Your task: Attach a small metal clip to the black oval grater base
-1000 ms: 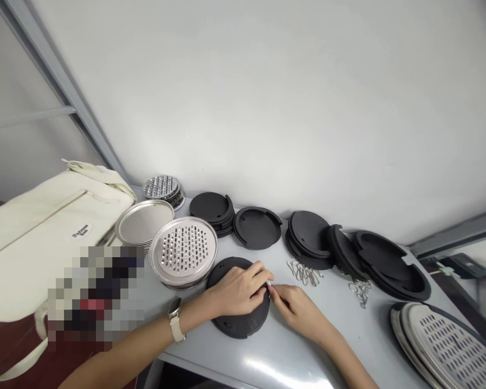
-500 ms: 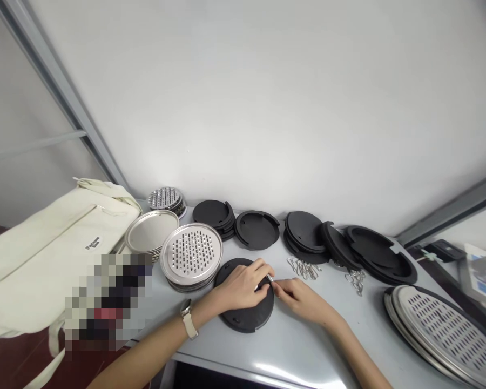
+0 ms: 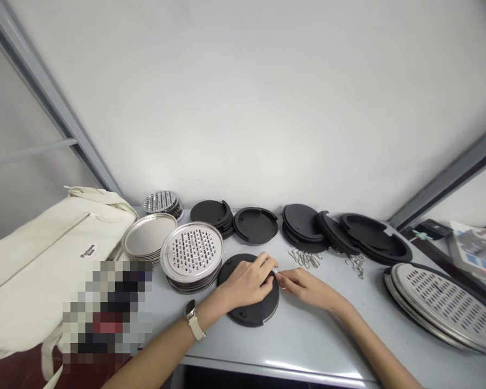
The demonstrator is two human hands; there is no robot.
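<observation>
My left hand point(image 3: 246, 282), with a watch on its wrist, lies over a round black plastic disc point(image 3: 256, 314) on the table. Its fingers curl at the disc's right edge, closed around the rim. My right hand point(image 3: 305, 284) pinches a small shiny metal wire clip point(image 3: 282, 287) against that same edge. Part of the clip is hidden by the fingertips. More loose wire clips point(image 3: 305, 258) lie behind my right hand. Just left of the disc stands a stack of round metal graters point(image 3: 192, 252).
Metal plates point(image 3: 149, 235) are stacked at the left, beside a cream bag point(image 3: 56, 259). Along the wall stand black discs point(image 3: 210, 213), another black disc point(image 3: 256, 226) and more stacked discs point(image 3: 303, 221). Large oval graters point(image 3: 445, 302) lie at the right on the grey table point(image 3: 308, 340).
The view has shifted slightly. The disc sits a little further right in view and both hands remain at its right edge. A round loop of the clip now shows at my right fingertips.
</observation>
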